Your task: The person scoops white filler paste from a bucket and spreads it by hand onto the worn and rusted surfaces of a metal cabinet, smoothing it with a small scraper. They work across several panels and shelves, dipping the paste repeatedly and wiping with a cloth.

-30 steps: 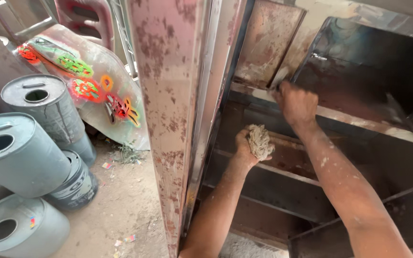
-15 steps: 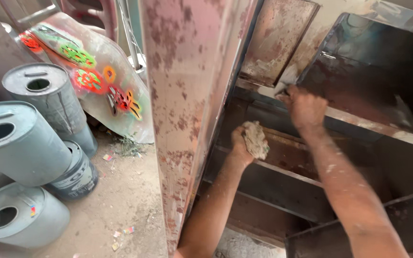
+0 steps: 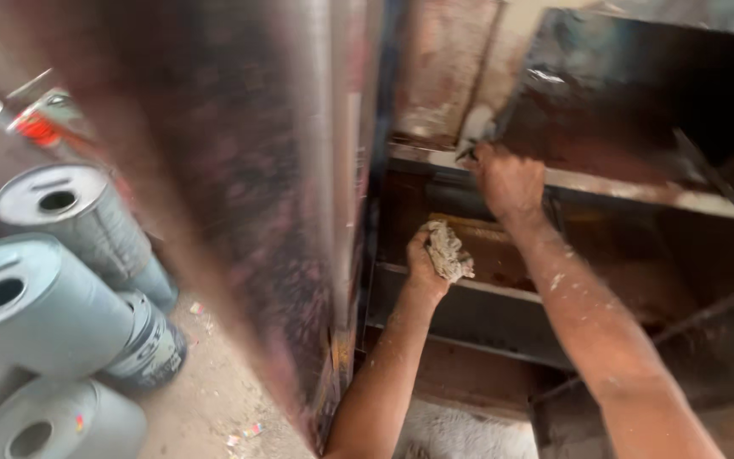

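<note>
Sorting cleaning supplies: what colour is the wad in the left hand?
Off-white to pale grey, a frayed rag wad in the left hand; head view.

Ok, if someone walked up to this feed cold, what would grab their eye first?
Probably the rusty metal cabinet filling the middle, its near side blurred. Inside it, the left hand grips a wad of pale rag by a lower shelf, while the right hand presses on the shelf edge above. Grey metal cans lie stacked on the dusty ground at the left.
</note>
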